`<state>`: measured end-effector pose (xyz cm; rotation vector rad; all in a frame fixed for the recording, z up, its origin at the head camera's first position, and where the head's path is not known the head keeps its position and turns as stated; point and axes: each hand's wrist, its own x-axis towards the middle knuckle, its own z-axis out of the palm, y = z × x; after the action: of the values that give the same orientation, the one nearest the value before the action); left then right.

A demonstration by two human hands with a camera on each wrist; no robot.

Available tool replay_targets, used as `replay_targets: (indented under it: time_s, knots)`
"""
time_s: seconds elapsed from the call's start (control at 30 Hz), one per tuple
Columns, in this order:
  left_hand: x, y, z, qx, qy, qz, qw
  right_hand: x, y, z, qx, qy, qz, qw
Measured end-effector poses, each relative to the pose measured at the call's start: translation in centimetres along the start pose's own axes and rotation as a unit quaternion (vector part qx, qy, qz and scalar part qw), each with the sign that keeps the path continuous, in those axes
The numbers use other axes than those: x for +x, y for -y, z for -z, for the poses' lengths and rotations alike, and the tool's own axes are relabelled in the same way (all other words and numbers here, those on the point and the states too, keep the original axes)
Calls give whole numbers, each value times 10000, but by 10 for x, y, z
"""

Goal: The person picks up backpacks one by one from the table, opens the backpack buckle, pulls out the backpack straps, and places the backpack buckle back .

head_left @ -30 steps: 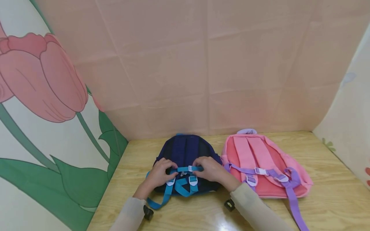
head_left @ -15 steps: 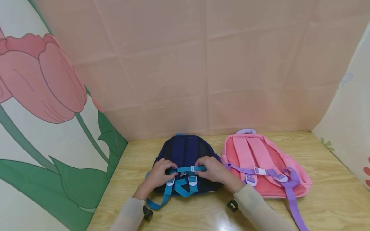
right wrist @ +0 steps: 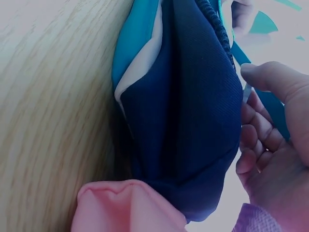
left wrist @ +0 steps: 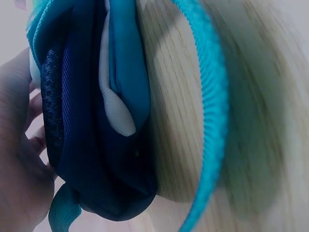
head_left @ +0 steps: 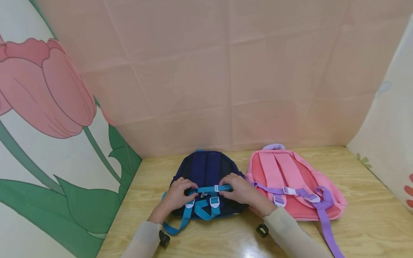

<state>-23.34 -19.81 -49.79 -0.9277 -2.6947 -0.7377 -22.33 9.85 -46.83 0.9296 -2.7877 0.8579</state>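
Left hand (head_left: 176, 193) and right hand (head_left: 239, 189) pinch the blue strap (head_left: 206, 189), white buckle (head_left: 217, 188) between them, their gap now wider, suggesting strap adjustment.

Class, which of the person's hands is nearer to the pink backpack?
Right. The right hand pinches the blue strap over the navy backpack, on the side facing the pink backpack; the left hand pinches that strap on the opposite side.
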Motion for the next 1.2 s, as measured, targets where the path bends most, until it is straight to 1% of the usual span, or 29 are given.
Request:
replay_targets:
  time_s: [0.13,0.33,0.7,0.87,1.0,1.07,1.2]
  knots:
    - [0,0,0,42,0,3,10000,-3,-2,1,22,-38,92,9999]
    - [0,2,-3,136,-50,-81,9999,-7,-4,4,-1,-108,160,9998]
    - [0,1,-4,183,20,11,9998,-13,-3,11,43,-65,-59,10000]
    - [-1,0,-6,277,-40,-83,9996,-19,-5,10,12,-133,-73,9999]
    - [0,-1,-7,286,-132,-170,9994,-22,-5,13,33,-63,-133,9999]
    - [0,-2,-6,264,-127,-137,9995,-22,-5,15,99,13,-220,9997]
    - [0,-4,-5,194,-11,64,9998,-22,-6,18,186,120,-289,9993]
